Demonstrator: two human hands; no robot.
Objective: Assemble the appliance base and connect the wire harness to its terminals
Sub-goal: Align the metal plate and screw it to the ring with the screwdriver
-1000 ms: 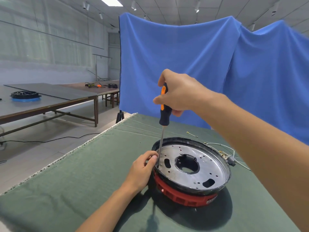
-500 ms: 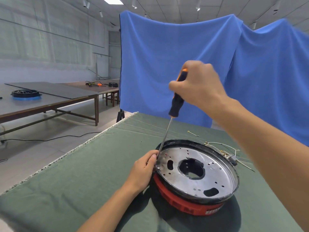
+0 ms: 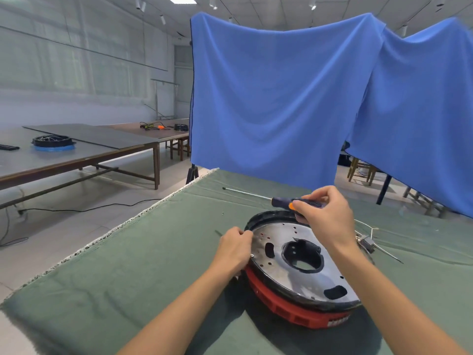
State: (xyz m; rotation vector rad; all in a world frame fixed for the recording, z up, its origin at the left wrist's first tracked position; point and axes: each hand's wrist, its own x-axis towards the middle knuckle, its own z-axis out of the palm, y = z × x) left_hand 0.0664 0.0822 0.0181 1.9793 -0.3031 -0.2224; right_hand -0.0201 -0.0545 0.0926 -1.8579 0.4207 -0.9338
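The round appliance base (image 3: 302, 283) lies on the green cloth: a shiny metal plate with a black rim on a red ring. My left hand (image 3: 236, 248) rests at its left rim, fingers curled against the edge near a screw. My right hand (image 3: 325, 219) grips the black-and-orange handle of a screwdriver (image 3: 258, 196), which lies nearly level over the far rim, its tip pointing left. The wire harness (image 3: 368, 239) lies on the cloth to the right of the base, partly hidden by my right wrist.
The green-covered table (image 3: 128, 278) ends at a ragged left edge. One small screw (image 3: 223, 214) lies on the cloth left of the base. A blue cloth backdrop (image 3: 281, 98) hangs behind. Another base (image 3: 53, 142) sits on a far table to the left.
My right hand has lifted the screwdriver off the plate and swung it from upright to nearly level above the far rim. My left hand stays at the left rim.
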